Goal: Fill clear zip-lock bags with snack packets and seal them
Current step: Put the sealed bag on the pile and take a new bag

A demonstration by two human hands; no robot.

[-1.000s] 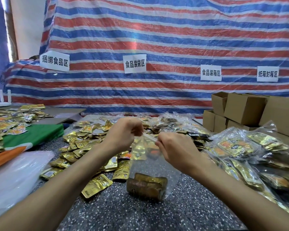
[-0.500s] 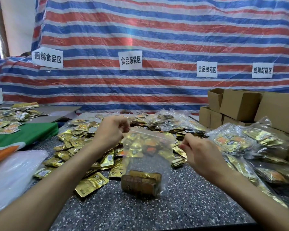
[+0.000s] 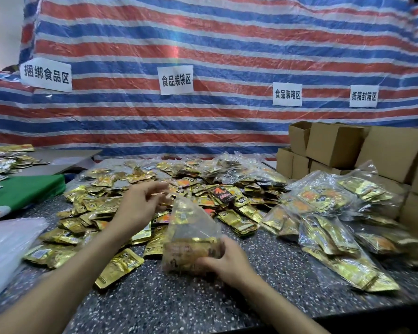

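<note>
- Since half a second ago, both hands have left the top edge of the zip-lock bag [image 3: 188, 227]: the right hand [image 3: 229, 263] has dropped to its lower end, and the left hand [image 3: 140, 206] has let go and drawn off to the left.
- We see the bag as a clear pouch with a stack of gold snack packets [image 3: 191, 251] lying across its bottom; above them the plastic is empty and narrows to a peak that leans a little left.
- It sits low over the speckled counter [image 3: 179, 304], near the front and middle; we cannot tell whether its base touches the surface.
- Right-hand fingers [image 3: 204, 261] curl round the bag's lower right corner and grip it over the packets inside.
- Left-hand fingers [image 3: 158, 189] are loosely spread and hold nothing; they hover above the loose packets [image 3: 101, 208], just beside the bag's peak and apart from it.
- One loose packet [image 3: 121, 263] lies alone on the counter, left of the bag.
- Filled bags [image 3: 323, 196] are heaped to the right, with cardboard boxes [image 3: 336, 145] behind them.
- We note a striped tarp [image 3: 203, 44] at the back bearing white paper signs [image 3: 176, 80].
</note>
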